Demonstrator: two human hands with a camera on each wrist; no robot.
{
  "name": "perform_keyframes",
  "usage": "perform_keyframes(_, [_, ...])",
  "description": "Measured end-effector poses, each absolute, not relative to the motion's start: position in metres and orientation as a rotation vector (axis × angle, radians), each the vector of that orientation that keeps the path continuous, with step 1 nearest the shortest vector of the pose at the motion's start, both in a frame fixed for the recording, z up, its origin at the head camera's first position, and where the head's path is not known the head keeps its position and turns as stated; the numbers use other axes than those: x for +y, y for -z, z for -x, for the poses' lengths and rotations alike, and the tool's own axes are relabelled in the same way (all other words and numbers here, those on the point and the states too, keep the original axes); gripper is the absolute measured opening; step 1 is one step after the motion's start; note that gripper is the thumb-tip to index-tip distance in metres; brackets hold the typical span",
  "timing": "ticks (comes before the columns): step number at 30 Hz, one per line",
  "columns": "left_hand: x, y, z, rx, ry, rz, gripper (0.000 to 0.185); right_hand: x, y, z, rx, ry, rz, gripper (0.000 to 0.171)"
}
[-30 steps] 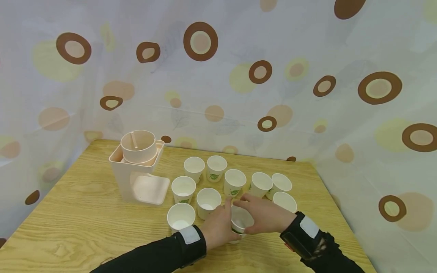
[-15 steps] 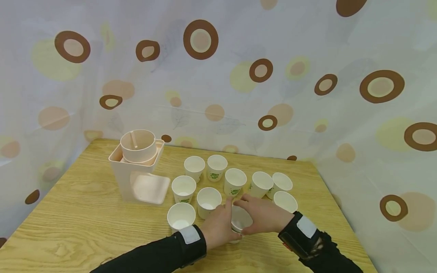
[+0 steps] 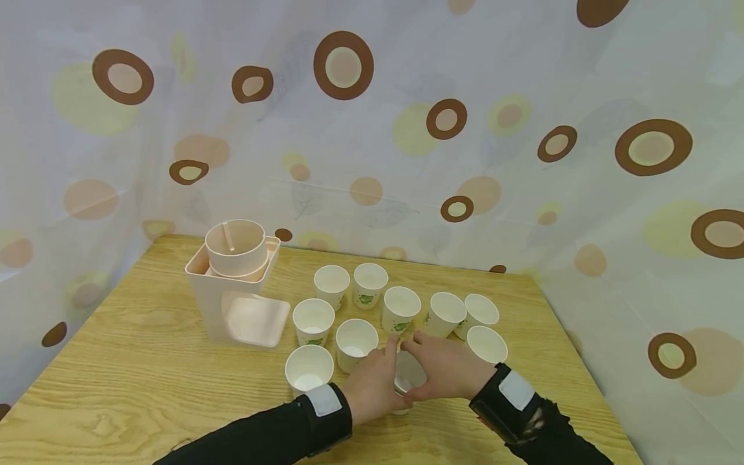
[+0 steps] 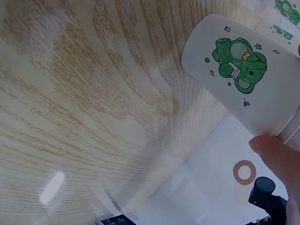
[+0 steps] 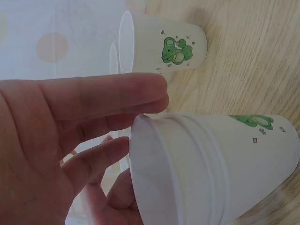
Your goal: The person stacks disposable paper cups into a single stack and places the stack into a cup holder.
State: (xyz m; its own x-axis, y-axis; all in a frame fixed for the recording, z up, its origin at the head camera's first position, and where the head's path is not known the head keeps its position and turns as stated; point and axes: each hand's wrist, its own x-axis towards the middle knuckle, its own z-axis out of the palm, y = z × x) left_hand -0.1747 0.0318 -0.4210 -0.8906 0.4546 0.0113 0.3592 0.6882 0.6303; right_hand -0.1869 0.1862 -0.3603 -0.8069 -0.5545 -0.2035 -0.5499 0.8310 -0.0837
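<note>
Both hands cup one paper cup stack (image 3: 409, 376) at near edge of wooden surface (image 3: 139, 374). Left hand (image 3: 372, 382) curled round stack's left side, fingertip visible against cup wall in left wrist view. Right hand (image 3: 444, 371) wraps right side, fingers (image 5: 101, 98) bent over rim; nested rims show. Stack upright, touching surface. Loose cups (image 3: 354, 336) clustered just beyond. Pink dispenser stand (image 3: 238, 284) well left.

Table (image 3: 134, 381): light wood grain, rectangular. Backdrop curtain (image 3: 372, 129): pale translucent fabric, brown rings, yellow and tan dots, enclosing the table on three sides. Lighting: soft, even.
</note>
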Motion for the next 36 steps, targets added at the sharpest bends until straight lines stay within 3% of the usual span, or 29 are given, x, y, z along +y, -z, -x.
perform_keyframes(27, [0.031, 0.418, 0.173, 2.814, -0.854, -0.697, 0.09, 0.197, 0.369, 0.191, 2.776, 0.127, 0.85, 0.076])
perform_keyframes(36, [0.031, 0.417, 0.174, 2.78, -0.852, -0.692, 0.077, 0.249, 0.365, 0.203, 3.135, 0.068, 0.495, 0.051])
